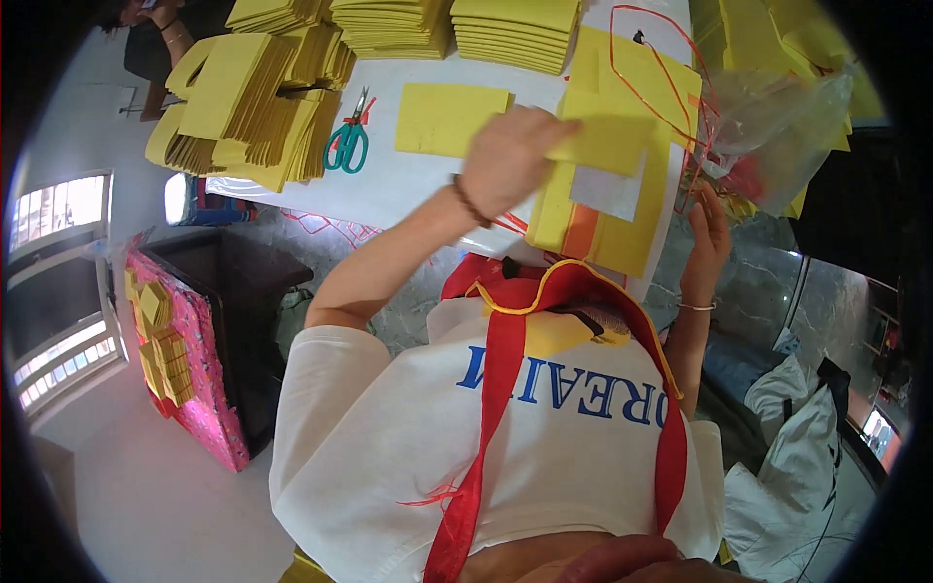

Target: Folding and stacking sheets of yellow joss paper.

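My left hand (515,155), with a dark beaded band on its wrist, reaches over the white table. Its fingers, slightly blurred, are closed on the left edge of a yellow paper piece (612,144). Beneath that lies a larger yellow paper sheet (622,243) with an orange strip (580,233) and a whitish rectangle (604,192). My right hand (708,233) is beyond the table's right edge, fingers apart and extended up beside red cords (702,146) and a clear plastic bag (777,136). Whether its fingertips touch a cord cannot be made out. Another yellow piece (447,119) lies left of my left hand.
Green-handled scissors (347,146) lie near stacks of folded yellow paper (233,97) on the left. More yellow stacks (515,34) line the table's (379,204) far side. A pink patterned surface (199,360) with yellow bundles stands lower left. Another person's arm (175,37) shows upper left.
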Available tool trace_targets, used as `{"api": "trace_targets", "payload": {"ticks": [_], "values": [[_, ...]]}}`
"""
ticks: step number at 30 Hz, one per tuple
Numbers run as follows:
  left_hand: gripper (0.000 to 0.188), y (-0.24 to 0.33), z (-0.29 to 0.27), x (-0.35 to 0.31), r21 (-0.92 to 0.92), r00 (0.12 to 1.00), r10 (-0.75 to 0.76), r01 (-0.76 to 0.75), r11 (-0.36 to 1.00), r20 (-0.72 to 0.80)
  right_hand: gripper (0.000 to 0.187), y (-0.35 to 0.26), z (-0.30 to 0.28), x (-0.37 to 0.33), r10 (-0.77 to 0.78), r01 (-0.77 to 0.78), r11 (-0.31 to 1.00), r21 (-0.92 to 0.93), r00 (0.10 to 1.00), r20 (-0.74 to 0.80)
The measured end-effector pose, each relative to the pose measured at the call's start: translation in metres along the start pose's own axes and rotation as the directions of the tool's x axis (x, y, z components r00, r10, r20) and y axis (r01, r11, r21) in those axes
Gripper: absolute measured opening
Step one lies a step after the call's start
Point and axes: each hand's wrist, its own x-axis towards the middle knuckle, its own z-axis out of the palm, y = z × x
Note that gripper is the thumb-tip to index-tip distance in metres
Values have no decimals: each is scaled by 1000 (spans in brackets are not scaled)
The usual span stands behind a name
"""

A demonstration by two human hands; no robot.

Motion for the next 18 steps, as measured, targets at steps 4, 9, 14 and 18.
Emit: {"api": "trace_targets", "payload": {"ticks": [4,9,14,18], "values": [[52,-67,-32,-44,303,998,6,12,953,-56,32,0,5,2,77,-75,996,49,996,-48],[57,-117,-7,-90,553,997,-67,35,833,38,31,10,12,0,22,-19,999,-41,998,52],[60,-130,1,-99,536,986,-118,37,843,116,31,10,11,-2,67,-66,997,-31,997,37],[60,-132,-4,-96,502,955,-122,-32,864,272,30,14,10,-7,120,-117,991,-63,992,42]]}}
